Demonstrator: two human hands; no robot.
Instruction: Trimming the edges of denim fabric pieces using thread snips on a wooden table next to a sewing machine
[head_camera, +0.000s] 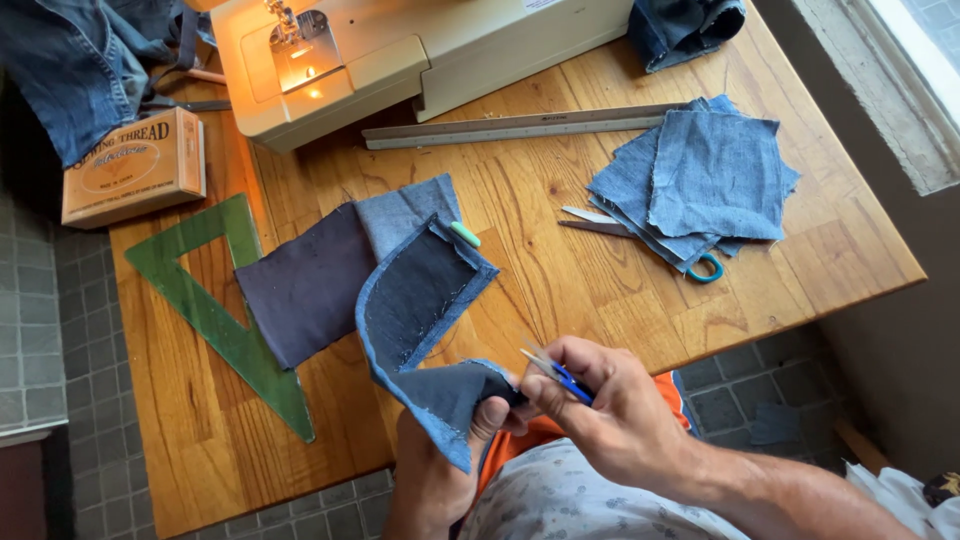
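A strip of sewn denim patches (400, 290) curls from the wooden table (560, 270) down over its front edge. My left hand (450, 460) grips the strip's near end from below, thumb on top. My right hand (610, 410) holds small blue-handled snips (557, 372), their blades pointing at the edge of the denim by my left thumb. A darker navy patch (300, 285) at the strip's far end lies flat on the table.
A cream sewing machine (400, 50) stands at the back, its lamp lit. A metal ruler (520, 125), a stack of denim squares (700, 180) over teal-handled scissors (640, 235), a green triangle ruler (215, 310), a cardboard thread box (135, 165) and a small green chalk (465, 234) lie around.
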